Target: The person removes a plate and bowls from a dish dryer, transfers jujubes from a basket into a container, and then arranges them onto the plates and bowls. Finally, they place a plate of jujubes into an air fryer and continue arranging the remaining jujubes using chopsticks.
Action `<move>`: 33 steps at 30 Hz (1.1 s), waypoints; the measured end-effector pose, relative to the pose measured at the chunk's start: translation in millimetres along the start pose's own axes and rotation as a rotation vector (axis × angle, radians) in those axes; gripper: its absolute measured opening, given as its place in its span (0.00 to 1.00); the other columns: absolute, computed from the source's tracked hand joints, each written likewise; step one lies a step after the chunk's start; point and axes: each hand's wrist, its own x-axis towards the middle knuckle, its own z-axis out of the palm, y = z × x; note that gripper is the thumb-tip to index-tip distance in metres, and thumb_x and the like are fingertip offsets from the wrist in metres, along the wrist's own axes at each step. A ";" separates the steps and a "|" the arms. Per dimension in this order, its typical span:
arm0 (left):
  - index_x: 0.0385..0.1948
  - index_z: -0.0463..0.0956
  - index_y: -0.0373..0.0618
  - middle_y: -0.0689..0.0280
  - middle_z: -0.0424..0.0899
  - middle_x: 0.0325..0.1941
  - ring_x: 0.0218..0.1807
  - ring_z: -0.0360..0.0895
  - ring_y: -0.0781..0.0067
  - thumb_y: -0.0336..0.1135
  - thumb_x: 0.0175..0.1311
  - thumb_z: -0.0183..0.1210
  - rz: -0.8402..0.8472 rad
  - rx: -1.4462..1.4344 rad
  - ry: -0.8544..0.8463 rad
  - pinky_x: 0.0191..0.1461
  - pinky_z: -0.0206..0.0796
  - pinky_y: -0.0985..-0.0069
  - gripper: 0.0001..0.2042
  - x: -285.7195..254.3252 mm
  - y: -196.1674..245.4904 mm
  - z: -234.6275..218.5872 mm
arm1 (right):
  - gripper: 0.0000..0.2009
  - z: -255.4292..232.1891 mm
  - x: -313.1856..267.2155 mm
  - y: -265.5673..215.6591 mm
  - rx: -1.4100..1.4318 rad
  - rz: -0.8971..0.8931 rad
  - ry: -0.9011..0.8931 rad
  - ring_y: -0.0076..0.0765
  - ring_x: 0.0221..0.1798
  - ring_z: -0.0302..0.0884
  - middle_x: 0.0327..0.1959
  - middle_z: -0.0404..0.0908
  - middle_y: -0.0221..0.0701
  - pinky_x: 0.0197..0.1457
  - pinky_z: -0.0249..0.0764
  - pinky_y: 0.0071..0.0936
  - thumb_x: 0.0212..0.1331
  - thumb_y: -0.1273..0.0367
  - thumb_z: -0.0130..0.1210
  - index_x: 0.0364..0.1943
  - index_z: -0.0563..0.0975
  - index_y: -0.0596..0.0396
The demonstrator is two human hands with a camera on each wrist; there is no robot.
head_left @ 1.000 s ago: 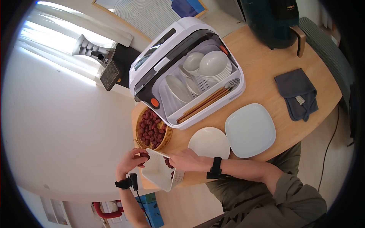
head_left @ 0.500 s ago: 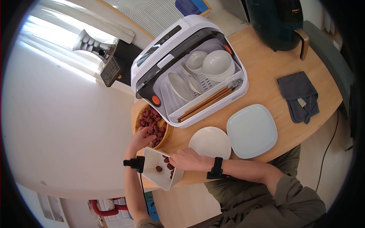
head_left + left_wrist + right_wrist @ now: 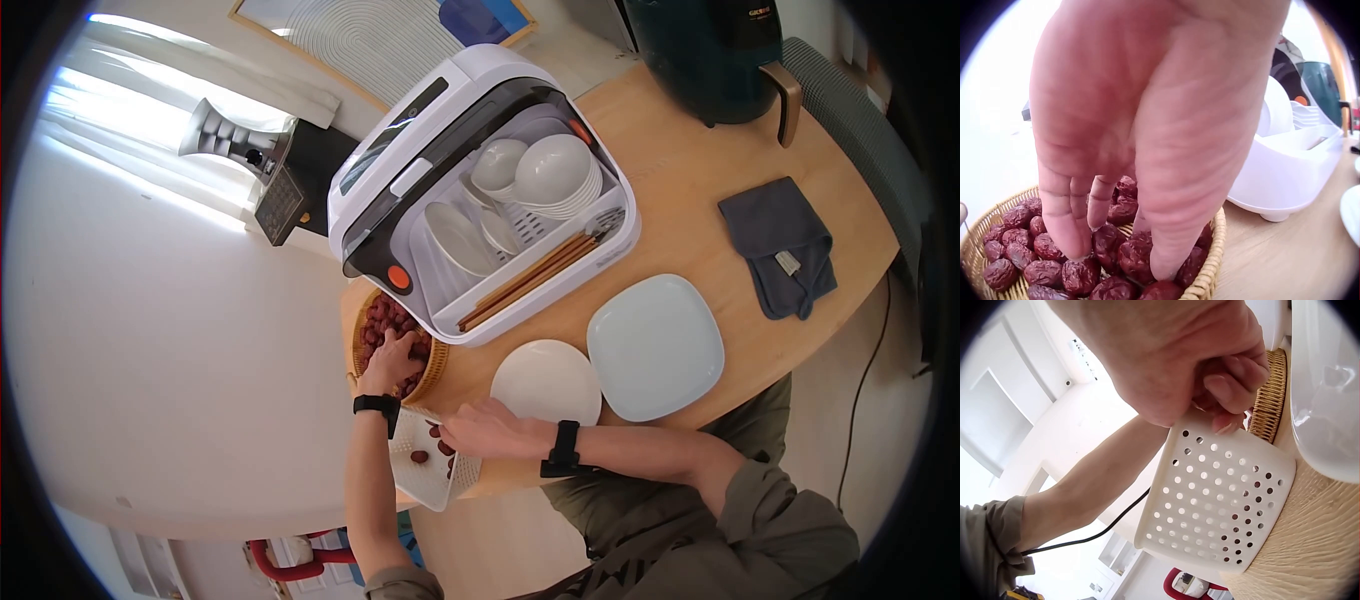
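A wicker basket [image 3: 438,372] holds dark red dates [image 3: 384,316]. My left hand [image 3: 389,362] reaches down into it. In the left wrist view the fingers of my left hand [image 3: 1141,125] point down, spread from the thumb, with dates [image 3: 1137,256] between them. Beside the wicker basket stands a white perforated basket [image 3: 432,492], tilted, with several dates inside. My right hand [image 3: 497,430] grips its rim. The right wrist view shows curled fingers of my right hand [image 3: 1191,369] over the top edge of the white basket [image 3: 1210,500].
A white dish cabinet [image 3: 500,310] with bowls and chopsticks stands behind the baskets. Right of my right hand lie a round white plate [image 3: 546,380] and a pale blue square plate [image 3: 655,348]. Farther right are a grey cloth [image 3: 775,240] and a dark green appliance [image 3: 705,60].
My left hand has moved from the white basket into the wicker basket, leaving a date in the white one. My right hand stays on the white basket's rim.
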 end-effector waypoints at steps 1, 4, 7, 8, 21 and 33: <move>0.56 0.72 0.53 0.48 0.67 0.54 0.50 0.76 0.41 0.35 0.46 0.65 0.043 -0.005 0.014 0.57 0.70 0.57 0.29 1.2 -1.9 1.7 | 0.11 0.4 -0.4 -0.8 0.013 0.003 -0.007 0.53 0.23 0.81 0.20 0.80 0.46 0.28 0.77 0.45 0.53 0.66 0.54 0.22 0.81 0.58; 0.54 0.72 0.51 0.48 0.67 0.52 0.49 0.76 0.40 0.34 0.45 0.65 0.086 -0.015 0.030 0.56 0.70 0.56 0.28 5.0 -4.2 5.0 | 0.10 -0.9 -1.2 -0.9 -0.015 -0.016 -0.007 0.53 0.23 0.81 0.20 0.81 0.46 0.27 0.77 0.45 0.52 0.67 0.54 0.23 0.81 0.59; 0.51 0.73 0.49 0.49 0.67 0.50 0.48 0.76 0.42 0.33 0.43 0.66 0.095 -0.030 0.035 0.56 0.70 0.57 0.26 6.7 -4.0 3.6 | 0.09 2.5 0.5 -0.2 0.013 0.003 0.020 0.53 0.23 0.81 0.20 0.81 0.45 0.27 0.77 0.44 0.52 0.67 0.55 0.23 0.81 0.58; 0.49 0.74 0.48 0.49 0.68 0.49 0.47 0.76 0.43 0.33 0.42 0.66 0.100 -0.045 0.040 0.56 0.70 0.58 0.26 6.9 -4.8 4.2 | 0.09 2.5 0.3 -0.3 0.013 0.003 0.020 0.53 0.23 0.81 0.20 0.81 0.45 0.27 0.77 0.44 0.52 0.67 0.55 0.23 0.81 0.58; 0.41 0.77 0.42 0.53 0.70 0.46 0.42 0.78 0.57 0.28 0.44 0.64 -0.010 -0.436 -0.067 0.38 0.80 0.70 0.18 0.5 -26.7 6.5 | 0.10 -0.8 -1.7 -2.2 -0.018 -0.020 -0.021 0.53 0.25 0.82 0.21 0.81 0.46 0.29 0.77 0.45 0.53 0.67 0.54 0.23 0.81 0.59; 0.47 0.77 0.36 0.63 0.82 0.28 0.28 0.80 0.75 0.30 0.53 0.63 0.146 -0.370 0.088 0.34 0.72 0.77 0.18 16.7 -24.1 25.7 | 0.13 0.7 0.0 -1.3 0.067 0.049 -0.006 0.58 0.26 0.81 0.22 0.81 0.49 0.30 0.77 0.49 0.57 0.65 0.51 0.24 0.79 0.61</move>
